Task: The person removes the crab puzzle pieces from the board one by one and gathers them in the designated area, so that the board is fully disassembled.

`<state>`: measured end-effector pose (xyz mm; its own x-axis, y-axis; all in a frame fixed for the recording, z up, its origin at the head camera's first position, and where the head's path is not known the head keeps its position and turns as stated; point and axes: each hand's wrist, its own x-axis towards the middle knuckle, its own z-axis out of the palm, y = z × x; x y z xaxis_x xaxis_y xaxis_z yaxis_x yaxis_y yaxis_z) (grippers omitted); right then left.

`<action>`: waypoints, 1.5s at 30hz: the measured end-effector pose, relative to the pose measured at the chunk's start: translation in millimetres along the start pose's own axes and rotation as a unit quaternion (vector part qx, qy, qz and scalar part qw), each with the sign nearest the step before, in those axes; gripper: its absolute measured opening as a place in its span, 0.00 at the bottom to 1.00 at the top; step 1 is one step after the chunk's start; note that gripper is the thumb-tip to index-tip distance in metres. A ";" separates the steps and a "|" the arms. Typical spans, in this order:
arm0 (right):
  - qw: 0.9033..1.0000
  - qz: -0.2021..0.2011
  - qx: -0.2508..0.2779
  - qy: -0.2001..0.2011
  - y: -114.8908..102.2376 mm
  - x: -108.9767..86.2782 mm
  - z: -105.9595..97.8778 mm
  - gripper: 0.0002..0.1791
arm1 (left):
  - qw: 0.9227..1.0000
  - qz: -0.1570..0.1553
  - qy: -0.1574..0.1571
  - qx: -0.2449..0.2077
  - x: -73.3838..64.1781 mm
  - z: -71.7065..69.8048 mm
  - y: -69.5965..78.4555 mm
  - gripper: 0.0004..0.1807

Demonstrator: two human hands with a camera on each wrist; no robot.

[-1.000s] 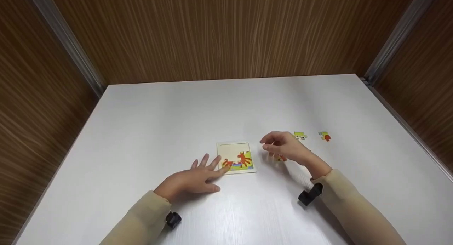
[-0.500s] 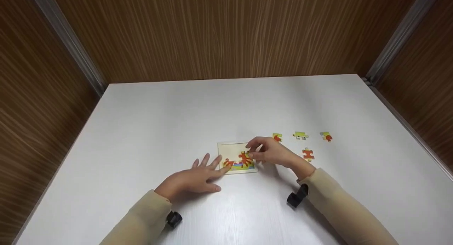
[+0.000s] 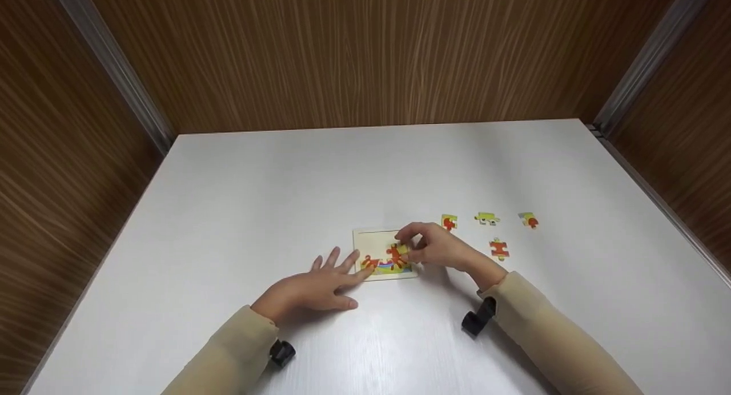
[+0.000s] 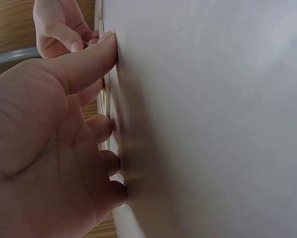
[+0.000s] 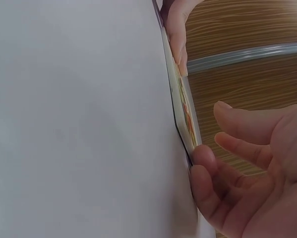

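Observation:
A small square puzzle board [image 3: 371, 241] lies flat on the white table, with joined pieces showing orange figures along its lower part. My left hand [image 3: 314, 286] rests spread at its left, the index fingertip on the lower left of the picture. Over the board's right edge is my right hand [image 3: 437, 246], its thumb and index finger about a yellow patch of puzzle piece [image 3: 402, 249]. In the right wrist view, thumb and index tips stand apart and lower fingers [image 5: 203, 183] touch the board's edge. I cannot tell whether the right hand grips a piece.
Loose puzzle pieces lie right of the board: a red and yellow one [image 3: 449, 221], a yellow one [image 3: 487, 218], one with a red shape [image 3: 529, 220], and an orange one [image 3: 499, 249]. Wood-patterned panels [image 3: 365, 52] rise behind the table and at both sides.
The right hand has come left from the loose pieces to the board's right edge, uncovering the red-yellow and orange pieces. It stays there since half a second ago. The left hand keeps its place.

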<state>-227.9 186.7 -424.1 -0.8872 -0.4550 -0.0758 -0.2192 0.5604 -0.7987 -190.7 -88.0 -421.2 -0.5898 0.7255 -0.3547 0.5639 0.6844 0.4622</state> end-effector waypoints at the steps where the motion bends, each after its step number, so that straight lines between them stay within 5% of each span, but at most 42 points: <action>1: 1.000 -0.001 -0.001 -0.001 0.1 0.4 0.2 0.19 | 1.000 -0.001 -0.001 0.000 0.0 -0.1 0.0 0.36; 21: 0.997 -0.035 -0.071 0.015 2.4 11.1 9.4 0.19 | 1.000 0.000 0.002 0.010 0.6 -0.7 -0.6 0.36; 34: 0.999 -0.041 -0.027 0.010 5.1 10.7 6.5 0.16 | 1.000 -0.007 0.002 -0.004 0.9 0.1 -0.5 0.35; 45: 0.999 0.028 0.008 0.017 4.3 11.9 1.2 0.12 | 1.000 -0.009 0.000 -0.005 0.6 -0.4 1.3 0.36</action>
<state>-238.9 182.8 -429.2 -0.9116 -0.3989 -0.0997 -0.1628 0.5727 -0.8034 -190.5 -86.7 -420.4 -0.5998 0.7126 -0.3639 0.5474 0.6972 0.4629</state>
